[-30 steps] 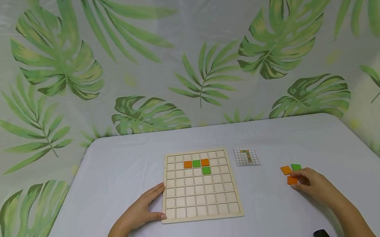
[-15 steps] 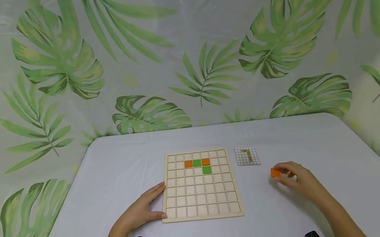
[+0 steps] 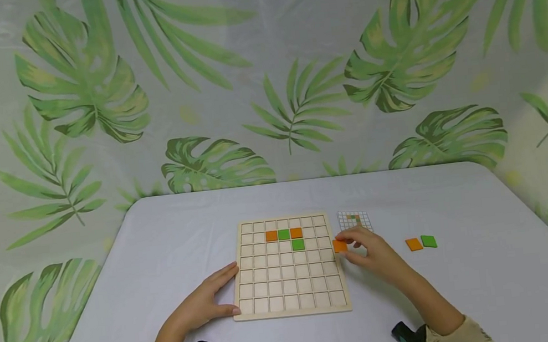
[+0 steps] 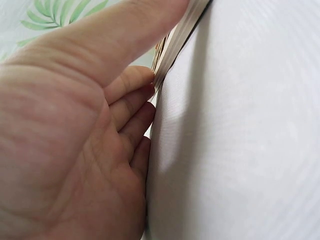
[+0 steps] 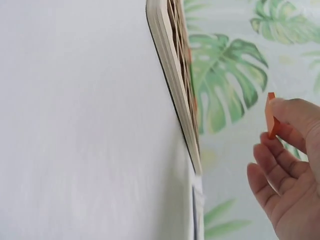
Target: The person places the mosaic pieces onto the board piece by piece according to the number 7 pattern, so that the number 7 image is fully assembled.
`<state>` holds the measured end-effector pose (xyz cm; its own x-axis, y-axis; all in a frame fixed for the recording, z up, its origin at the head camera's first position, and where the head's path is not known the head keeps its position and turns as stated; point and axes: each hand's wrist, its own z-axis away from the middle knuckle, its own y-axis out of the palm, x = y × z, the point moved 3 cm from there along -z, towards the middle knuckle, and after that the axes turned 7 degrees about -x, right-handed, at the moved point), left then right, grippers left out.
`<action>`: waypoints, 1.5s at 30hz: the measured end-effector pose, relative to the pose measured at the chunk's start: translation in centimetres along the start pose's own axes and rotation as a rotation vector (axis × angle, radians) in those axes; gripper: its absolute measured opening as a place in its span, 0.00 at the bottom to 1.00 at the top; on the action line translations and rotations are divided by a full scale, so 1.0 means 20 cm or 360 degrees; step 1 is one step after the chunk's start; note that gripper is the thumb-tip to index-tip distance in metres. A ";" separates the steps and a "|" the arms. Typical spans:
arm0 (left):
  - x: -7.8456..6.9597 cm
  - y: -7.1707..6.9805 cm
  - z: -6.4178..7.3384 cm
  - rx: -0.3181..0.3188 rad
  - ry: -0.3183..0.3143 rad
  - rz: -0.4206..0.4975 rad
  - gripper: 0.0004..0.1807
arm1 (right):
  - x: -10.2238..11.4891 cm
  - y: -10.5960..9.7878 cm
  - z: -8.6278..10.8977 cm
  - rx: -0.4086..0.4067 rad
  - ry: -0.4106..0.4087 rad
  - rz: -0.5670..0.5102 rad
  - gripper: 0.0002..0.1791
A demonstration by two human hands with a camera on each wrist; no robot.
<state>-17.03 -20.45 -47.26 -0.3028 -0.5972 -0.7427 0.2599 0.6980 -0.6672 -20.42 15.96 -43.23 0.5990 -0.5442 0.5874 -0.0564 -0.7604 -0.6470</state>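
A wooden grid board lies flat on the table, with two orange tiles and two green ones set in its upper cells. My left hand rests against the board's left edge, fingers fairly straight and thumb near the lower corner; the left wrist view shows the fingertips at that edge. Between thumb and fingers my right hand pinches an orange tile, held at the board's right edge. In the right wrist view this orange tile is raised off the table, gripped by its sides.
A small pattern card lies right of the board, partly covered by the right hand. Farther right, a loose orange tile and a green tile lie side by side on the white table.
My right hand has picked up an orange tile from the loose group and carried it left to the board's right edge. The left hand has stayed in place.
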 end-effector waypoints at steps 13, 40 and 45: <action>0.00 0.00 0.00 0.0003 -0.0010 0.0002 0.49 | 0.05 0.31 -0.13 0.0185 0.0246 -0.0061 0.17; -0.01 0.00 0.00 0.0001 -0.0001 0.0022 0.50 | 0.06 0.27 -0.14 0.0204 0.0336 -0.0169 0.26; -0.01 0.00 0.00 0.0000 0.0001 0.0011 0.50 | 0.06 0.12 -0.12 0.0126 0.0260 -0.0105 0.29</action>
<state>-17.02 -20.41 -47.13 -0.3013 -0.5920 -0.7475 0.2620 0.7023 -0.6619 -21.80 12.71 -42.92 0.4612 -0.5495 0.6966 0.0456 -0.7694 -0.6371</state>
